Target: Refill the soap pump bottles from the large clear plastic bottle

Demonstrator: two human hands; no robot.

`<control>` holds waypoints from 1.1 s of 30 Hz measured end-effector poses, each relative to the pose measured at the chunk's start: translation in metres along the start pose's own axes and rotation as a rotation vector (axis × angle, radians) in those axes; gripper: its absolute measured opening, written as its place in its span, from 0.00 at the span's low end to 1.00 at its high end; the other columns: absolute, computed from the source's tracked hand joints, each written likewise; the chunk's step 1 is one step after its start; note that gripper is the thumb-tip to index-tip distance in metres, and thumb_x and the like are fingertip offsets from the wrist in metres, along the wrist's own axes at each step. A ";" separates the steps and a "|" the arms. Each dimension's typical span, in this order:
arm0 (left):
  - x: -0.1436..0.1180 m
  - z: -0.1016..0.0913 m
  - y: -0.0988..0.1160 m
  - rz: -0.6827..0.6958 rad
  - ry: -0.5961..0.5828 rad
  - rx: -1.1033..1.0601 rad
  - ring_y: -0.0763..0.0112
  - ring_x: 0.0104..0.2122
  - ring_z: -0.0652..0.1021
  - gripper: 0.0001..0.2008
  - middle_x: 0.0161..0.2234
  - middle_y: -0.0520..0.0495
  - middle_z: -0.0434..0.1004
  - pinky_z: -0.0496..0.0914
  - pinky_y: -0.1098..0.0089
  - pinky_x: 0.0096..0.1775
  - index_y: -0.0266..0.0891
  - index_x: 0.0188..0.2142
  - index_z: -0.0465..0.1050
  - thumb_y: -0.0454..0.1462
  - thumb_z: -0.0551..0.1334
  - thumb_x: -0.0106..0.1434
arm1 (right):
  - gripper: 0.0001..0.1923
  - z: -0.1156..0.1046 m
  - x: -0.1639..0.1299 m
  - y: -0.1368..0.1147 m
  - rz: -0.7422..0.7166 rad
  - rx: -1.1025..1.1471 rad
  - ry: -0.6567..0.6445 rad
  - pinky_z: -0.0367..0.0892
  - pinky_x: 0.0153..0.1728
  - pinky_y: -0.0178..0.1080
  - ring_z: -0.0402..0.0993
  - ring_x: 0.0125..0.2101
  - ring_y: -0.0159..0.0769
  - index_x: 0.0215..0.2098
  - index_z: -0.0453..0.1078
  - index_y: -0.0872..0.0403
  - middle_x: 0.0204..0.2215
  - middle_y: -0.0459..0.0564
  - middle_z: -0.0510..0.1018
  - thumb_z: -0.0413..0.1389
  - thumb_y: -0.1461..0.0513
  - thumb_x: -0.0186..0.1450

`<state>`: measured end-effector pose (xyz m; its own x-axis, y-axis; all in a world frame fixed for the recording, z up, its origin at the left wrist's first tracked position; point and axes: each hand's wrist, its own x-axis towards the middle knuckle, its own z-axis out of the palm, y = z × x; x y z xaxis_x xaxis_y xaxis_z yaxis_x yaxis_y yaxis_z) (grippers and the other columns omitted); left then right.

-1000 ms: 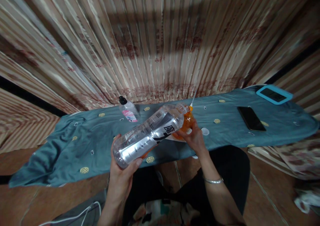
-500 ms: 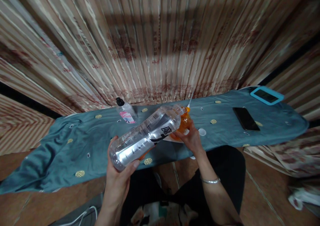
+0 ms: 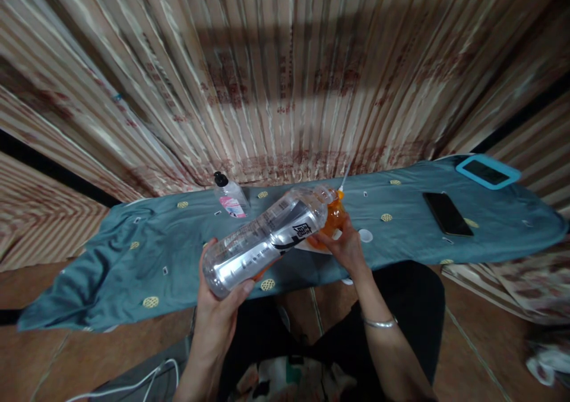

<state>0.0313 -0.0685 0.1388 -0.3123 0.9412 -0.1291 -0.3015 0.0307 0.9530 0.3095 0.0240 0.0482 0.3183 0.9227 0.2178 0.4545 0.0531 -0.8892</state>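
The left hand (image 3: 218,313) wraps its fingers round the base of a clear plastic bottle (image 3: 267,240), tilted with its mouth against an orange container (image 3: 333,219) that the right hand (image 3: 345,249) grips from below, above the near edge of the worktop (image 3: 401,236). The bottle's label bears a large black character and fine print too small to read. A white cap (image 3: 366,234) lies just right of the right hand. Farther right lie a black phone (image 3: 447,213) and a blue-framed device (image 3: 487,171); a small pump bottle (image 3: 228,195) with a pink label stands far left.
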 end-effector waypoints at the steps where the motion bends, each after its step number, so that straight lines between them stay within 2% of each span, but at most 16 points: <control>1: 0.001 -0.001 -0.001 0.002 0.002 0.003 0.54 0.56 0.84 0.55 0.63 0.44 0.78 0.86 0.65 0.49 0.56 0.69 0.68 0.41 0.87 0.45 | 0.49 0.000 0.000 0.000 0.002 0.004 -0.003 0.81 0.44 0.56 0.86 0.45 0.59 0.60 0.68 0.54 0.46 0.62 0.85 0.68 0.32 0.55; 6: 0.003 -0.001 -0.001 -0.004 -0.002 0.006 0.52 0.55 0.84 0.57 0.63 0.44 0.78 0.86 0.62 0.49 0.56 0.70 0.68 0.40 0.88 0.42 | 0.48 -0.001 0.000 -0.001 0.023 0.015 -0.014 0.81 0.48 0.57 0.86 0.46 0.60 0.61 0.68 0.53 0.47 0.61 0.85 0.70 0.34 0.54; 11: 0.000 0.005 0.004 0.015 0.024 0.008 0.53 0.56 0.84 0.53 0.65 0.43 0.78 0.86 0.65 0.49 0.55 0.68 0.69 0.40 0.87 0.45 | 0.50 0.001 0.001 0.000 0.047 0.016 -0.009 0.82 0.47 0.59 0.86 0.46 0.60 0.62 0.70 0.54 0.47 0.62 0.85 0.71 0.35 0.52; 15: 0.000 0.004 0.006 -0.002 0.023 0.027 0.52 0.55 0.85 0.56 0.64 0.43 0.79 0.86 0.60 0.51 0.54 0.70 0.68 0.40 0.87 0.44 | 0.50 0.002 0.001 0.000 0.046 0.013 -0.006 0.82 0.47 0.58 0.86 0.45 0.56 0.62 0.71 0.54 0.46 0.60 0.85 0.71 0.34 0.53; 20: 0.003 0.002 0.006 0.005 0.024 0.037 0.55 0.52 0.85 0.55 0.62 0.43 0.79 0.87 0.63 0.46 0.54 0.69 0.68 0.40 0.87 0.43 | 0.51 0.002 0.002 0.001 0.027 0.016 -0.019 0.82 0.49 0.57 0.85 0.46 0.52 0.63 0.71 0.55 0.47 0.59 0.85 0.70 0.32 0.55; 24: 0.005 0.001 0.005 -0.003 0.025 0.046 0.52 0.54 0.85 0.56 0.63 0.43 0.79 0.87 0.60 0.48 0.54 0.69 0.68 0.41 0.88 0.42 | 0.50 0.002 0.002 0.002 0.012 0.024 -0.025 0.81 0.51 0.56 0.85 0.48 0.50 0.65 0.70 0.55 0.48 0.58 0.84 0.70 0.33 0.57; 33: 0.001 0.003 0.005 0.000 0.018 0.037 0.52 0.57 0.84 0.56 0.64 0.43 0.78 0.86 0.61 0.51 0.55 0.70 0.68 0.40 0.87 0.44 | 0.48 0.000 0.001 -0.003 0.059 0.014 -0.020 0.80 0.50 0.57 0.85 0.48 0.54 0.63 0.70 0.55 0.48 0.59 0.85 0.72 0.37 0.54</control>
<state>0.0321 -0.0664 0.1442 -0.3288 0.9349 -0.1340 -0.2685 0.0435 0.9623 0.3086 0.0246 0.0516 0.3277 0.9317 0.1568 0.4237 0.0034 -0.9058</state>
